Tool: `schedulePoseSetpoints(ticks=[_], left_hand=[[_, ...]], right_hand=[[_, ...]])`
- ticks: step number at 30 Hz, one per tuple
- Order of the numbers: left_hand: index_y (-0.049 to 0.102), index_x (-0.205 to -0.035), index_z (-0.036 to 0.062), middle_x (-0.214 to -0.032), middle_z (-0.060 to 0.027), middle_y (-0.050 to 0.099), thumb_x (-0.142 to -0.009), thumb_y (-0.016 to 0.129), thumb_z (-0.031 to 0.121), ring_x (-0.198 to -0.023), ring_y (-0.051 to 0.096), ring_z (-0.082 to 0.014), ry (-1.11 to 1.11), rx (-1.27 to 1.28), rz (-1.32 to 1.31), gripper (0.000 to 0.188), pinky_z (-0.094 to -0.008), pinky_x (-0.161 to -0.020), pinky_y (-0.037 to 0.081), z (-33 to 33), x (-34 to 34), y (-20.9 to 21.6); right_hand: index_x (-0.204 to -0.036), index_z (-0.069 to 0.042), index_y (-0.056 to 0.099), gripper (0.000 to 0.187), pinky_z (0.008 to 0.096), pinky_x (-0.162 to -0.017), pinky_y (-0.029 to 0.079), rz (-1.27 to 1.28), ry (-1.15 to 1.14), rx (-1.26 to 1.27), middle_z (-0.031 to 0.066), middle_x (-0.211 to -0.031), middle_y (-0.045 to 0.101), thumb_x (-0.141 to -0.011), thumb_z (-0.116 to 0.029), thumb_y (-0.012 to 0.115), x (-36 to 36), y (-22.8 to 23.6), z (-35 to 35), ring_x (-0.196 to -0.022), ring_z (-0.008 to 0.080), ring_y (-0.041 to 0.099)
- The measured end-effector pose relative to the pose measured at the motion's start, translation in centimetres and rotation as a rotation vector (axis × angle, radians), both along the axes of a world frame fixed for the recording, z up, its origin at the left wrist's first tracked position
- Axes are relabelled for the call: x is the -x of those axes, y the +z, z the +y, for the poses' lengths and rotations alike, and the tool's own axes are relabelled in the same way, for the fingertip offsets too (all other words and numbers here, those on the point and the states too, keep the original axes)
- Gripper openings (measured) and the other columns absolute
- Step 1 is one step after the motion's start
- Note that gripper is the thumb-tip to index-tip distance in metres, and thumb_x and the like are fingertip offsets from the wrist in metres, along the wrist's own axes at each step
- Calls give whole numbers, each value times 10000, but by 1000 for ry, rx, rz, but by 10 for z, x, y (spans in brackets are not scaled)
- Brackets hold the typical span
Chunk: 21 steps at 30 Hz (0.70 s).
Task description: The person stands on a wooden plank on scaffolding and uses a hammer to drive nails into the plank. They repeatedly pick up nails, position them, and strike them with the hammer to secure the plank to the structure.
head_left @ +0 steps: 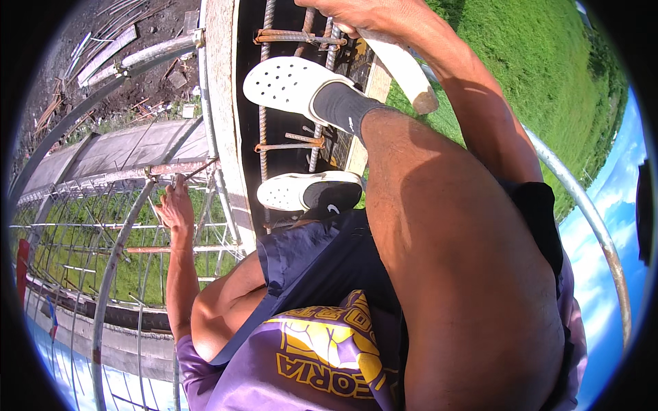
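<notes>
Up on the rusty steel rebar cage (291, 89) beside the grey concrete wall edge (223, 123), I'm perched with both feet in white perforated clogs (291, 83) on the bars. My right hand (356, 14) is at the top of the frame, fingers closed around a pale wooden handle (404, 68) that angles down to a blunt end near my knee; the tool head is out of frame, so I can't tell what it is. My left hand (175, 205) is out to the side, fingers wrapped on a rusty horizontal bar (181, 171) of the scaffold frame, knuckles toward me.

To do this well, my judgement: keep the left grip locked on the bar as the anchor, keep both clogs flat on horizontal ties rather than on vertical rods, and move the handle in short, controlled motions so it doesn't swing into my shin.

Around: curved grey steel tubes (589, 212) run past on both sides, a wire mesh panel (82, 240) hangs below the left hand, green grass (541, 68) lies off to the right, scrap timber and dirt (103, 48) top left.

In the way: my raised right leg blocks the view of the cage below, the upper clog sits just beside the handle, and the purple shirt (322, 349) hangs loose near the bars.
</notes>
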<state>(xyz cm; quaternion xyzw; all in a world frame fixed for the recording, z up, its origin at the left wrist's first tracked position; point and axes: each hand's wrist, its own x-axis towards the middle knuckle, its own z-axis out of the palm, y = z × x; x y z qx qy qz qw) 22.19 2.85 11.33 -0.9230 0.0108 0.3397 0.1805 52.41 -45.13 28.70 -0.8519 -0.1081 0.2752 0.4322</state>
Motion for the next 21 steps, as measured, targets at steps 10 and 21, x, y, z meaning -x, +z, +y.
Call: schedulePoseSetpoints(ticks=[10, 21], left_hand=[[669, -1213, 118, -954, -255, 732, -983, 542, 246, -913, 724, -438, 65, 344, 589, 293, -537, -769, 562, 26, -129, -38], [636, -1048, 34, -841, -182, 682, -1005, 517, 318, -730, 669, -283, 756, 567, 390, 310, -452, -640, 527, 21, 123, -35]], right_hand=[[-1417, -47, 462, 567, 362, -694, 561, 3, -5, -50, 131, -883, 622, -890, -179, 624, 0, 4, 3, -711, 215, 637], [-1470, -59, 417, 609, 358, -721, 570, 26, 1, -100, 146, -927, 617, -899, -151, 609, -2, -4, 2, -748, 218, 644]])
